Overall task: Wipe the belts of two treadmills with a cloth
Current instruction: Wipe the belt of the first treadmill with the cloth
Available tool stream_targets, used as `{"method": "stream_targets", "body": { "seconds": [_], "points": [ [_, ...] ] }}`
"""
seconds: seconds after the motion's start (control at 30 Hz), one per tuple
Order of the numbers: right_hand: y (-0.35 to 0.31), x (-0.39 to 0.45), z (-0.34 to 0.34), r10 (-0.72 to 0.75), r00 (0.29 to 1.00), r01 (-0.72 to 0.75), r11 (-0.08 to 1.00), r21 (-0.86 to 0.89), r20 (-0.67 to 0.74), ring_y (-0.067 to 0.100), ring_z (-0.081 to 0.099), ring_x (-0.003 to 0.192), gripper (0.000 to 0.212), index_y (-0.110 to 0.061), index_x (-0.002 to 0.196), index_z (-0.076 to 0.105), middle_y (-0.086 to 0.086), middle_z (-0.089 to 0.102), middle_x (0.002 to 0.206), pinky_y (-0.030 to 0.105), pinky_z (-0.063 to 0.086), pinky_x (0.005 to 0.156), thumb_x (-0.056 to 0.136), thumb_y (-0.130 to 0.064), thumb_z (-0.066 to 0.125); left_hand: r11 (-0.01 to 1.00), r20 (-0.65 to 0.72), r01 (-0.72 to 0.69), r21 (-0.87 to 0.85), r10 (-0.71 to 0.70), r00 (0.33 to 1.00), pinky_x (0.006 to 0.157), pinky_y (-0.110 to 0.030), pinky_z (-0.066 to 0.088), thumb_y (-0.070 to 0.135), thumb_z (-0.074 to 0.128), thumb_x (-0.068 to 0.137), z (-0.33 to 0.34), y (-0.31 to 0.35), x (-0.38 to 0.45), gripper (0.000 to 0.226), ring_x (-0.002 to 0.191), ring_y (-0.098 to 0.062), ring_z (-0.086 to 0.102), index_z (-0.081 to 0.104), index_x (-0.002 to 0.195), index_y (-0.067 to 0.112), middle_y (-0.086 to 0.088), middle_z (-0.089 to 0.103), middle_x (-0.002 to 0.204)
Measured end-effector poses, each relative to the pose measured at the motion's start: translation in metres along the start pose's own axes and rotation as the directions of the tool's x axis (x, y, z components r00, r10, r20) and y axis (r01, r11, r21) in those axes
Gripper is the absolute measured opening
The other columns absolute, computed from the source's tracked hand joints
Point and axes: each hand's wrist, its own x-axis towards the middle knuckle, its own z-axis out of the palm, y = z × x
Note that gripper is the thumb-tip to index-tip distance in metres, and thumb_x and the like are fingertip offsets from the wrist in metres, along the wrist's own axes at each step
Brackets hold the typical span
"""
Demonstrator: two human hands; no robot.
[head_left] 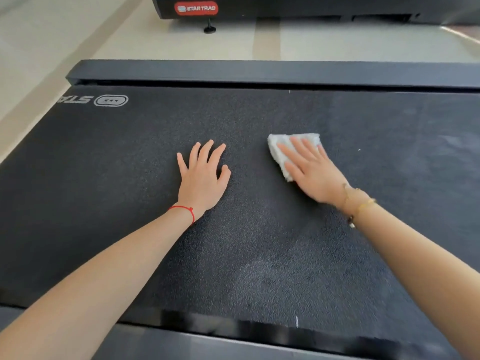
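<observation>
Treadmill belt (155, 141), black & pebbled, fills most of the view; a grey logo (110, 100) sits printed near its far left corner. Far side rail (259, 71) runs along the belt's upper edge, near side rail (207, 346) along the bottom. A 2nd treadmill (233, 7) w/ a red Star Trac badge (196, 8) stands well apart across the pale floor (130, 45), one levelling foot (210, 28) showing; its belt isn't in view.

Left hand (201, 178) lies flat on the belt, fingers spread, holding nothing, prob. bracing body weight. Red string bracelet (184, 211) on that wrist. Right hand (311, 170) presses straight fingers down on a folded white cloth (278, 152), which lies on the belt just right of centre; no pinch, just flat pressure. Hand is motion-blurred. Gold bracelet (359, 201) on the right wrist.

Risks, as I judge them:
- Belt isn't locked for sure; weight on the left palm + a hard push could roll it & tip the person fwd.
- Flat-hand grip only: cloth can bunch or slip out from under the fingers on the rough texture, leaving bare skin rubbing.
- Dull hazy patches to the right & near the front suggest uneven coverage; strips by the rails are easy to miss.
- Cloth edge or bracelet could catch in the gap btw belt & far rail.
- 2nd machine looks not yet done.
</observation>
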Motion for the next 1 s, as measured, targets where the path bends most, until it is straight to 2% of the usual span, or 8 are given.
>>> {"method": "stream_targets", "body": {
  "seconds": [0.07,0.13,0.33,0.47,0.53,0.73,0.9,1.0],
  "points": [
    [-0.005,0.003,-0.001,0.115,0.993,-0.114,0.993,0.039,-0.004,0.021,-0.002,0.152,0.050,-0.033,0.156,0.014,-0.001,0.006,0.165,0.043,-0.005,0.122,0.106,-0.037,0.019,1.000,-0.004,0.001,0.001,-0.001,1.000,0.118,-0.064,0.005,0.039,0.036,0.101,0.000,0.000,0.000,0.052,0.150,-0.025,0.014,0.032,0.152,0.030,0.000,0.025,0.161],
    [-0.022,-0.012,0.005,0.087,0.996,-0.088,0.995,0.045,0.014,0.021,-0.006,0.152,0.051,-0.034,0.156,0.011,-0.001,0.001,0.165,0.041,-0.010,0.121,0.106,-0.039,0.017,1.000,-0.014,0.000,0.000,0.000,1.000,0.118,-0.064,0.006,0.039,0.036,0.100,0.001,0.000,0.000,0.052,0.150,-0.025,0.015,0.033,0.151,0.029,-0.001,0.026,0.160],
    [-0.089,-0.115,0.023,-0.256,0.960,0.262,0.964,-0.038,0.114,0.020,-0.015,0.150,0.052,-0.036,0.155,-0.003,-0.004,-0.007,0.164,0.042,-0.011,0.121,0.105,-0.044,0.011,0.999,-0.042,-0.006,-0.034,0.005,0.999,0.118,-0.062,0.006,0.035,0.039,0.100,0.002,0.001,-0.003,0.051,0.149,-0.026,0.018,0.037,0.150,0.025,-0.004,0.030,0.159],
    [-0.108,-0.155,0.028,-0.413,0.893,0.409,0.910,0.062,0.180,0.014,-0.011,0.151,0.051,-0.039,0.155,0.008,-0.009,-0.003,0.164,0.039,-0.010,0.122,0.105,-0.045,0.014,0.999,-0.062,-0.017,-0.037,0.015,0.998,0.119,-0.060,0.008,0.034,0.039,0.101,0.001,0.001,-0.005,0.049,0.148,-0.026,0.020,0.040,0.148,0.022,-0.006,0.033,0.157],
    [-0.097,-0.145,0.023,-0.379,0.912,0.382,0.924,0.010,0.160,0.012,-0.012,0.151,0.051,-0.039,0.155,0.006,-0.010,-0.004,0.164,0.038,-0.009,0.122,0.105,-0.045,0.014,0.999,-0.065,-0.024,-0.030,0.022,0.998,0.119,-0.059,0.008,0.033,0.039,0.102,0.001,0.001,-0.007,0.048,0.148,-0.026,0.020,0.040,0.149,0.021,-0.006,0.033,0.157],
    [-0.084,-0.110,0.015,-0.024,0.997,0.025,1.000,-0.004,0.073,0.016,-0.014,0.151,0.051,-0.038,0.155,0.003,-0.005,-0.006,0.165,0.041,-0.010,0.121,0.106,-0.041,0.017,0.999,-0.049,-0.036,-0.028,0.034,0.998,0.121,-0.055,0.006,0.032,0.037,0.103,0.000,-0.001,-0.012,0.049,0.149,-0.024,0.017,0.035,0.151,0.022,-0.005,0.028,0.159],
    [-0.128,-0.169,0.032,-0.349,0.925,0.347,0.937,0.035,0.152,0.017,-0.015,0.151,0.052,-0.037,0.155,0.005,-0.006,-0.004,0.165,0.041,-0.014,0.121,0.105,-0.045,0.014,0.999,-0.048,-0.031,-0.036,0.029,0.998,0.121,-0.055,0.005,0.033,0.036,0.103,0.000,-0.003,-0.011,0.049,0.149,-0.023,0.017,0.035,0.151,0.023,-0.004,0.028,0.159],
    [-0.131,-0.178,0.034,-0.383,0.911,0.371,0.923,0.103,0.152,0.012,-0.013,0.151,0.050,-0.041,0.154,0.009,-0.011,-0.003,0.164,0.037,-0.013,0.122,0.105,-0.046,0.017,0.999,-0.048,-0.029,-0.037,0.027,0.998,0.121,-0.055,0.005,0.033,0.036,0.103,0.000,-0.003,-0.011,0.049,0.150,-0.024,0.017,0.035,0.151,0.023,-0.004,0.028,0.160]
  ]
}}
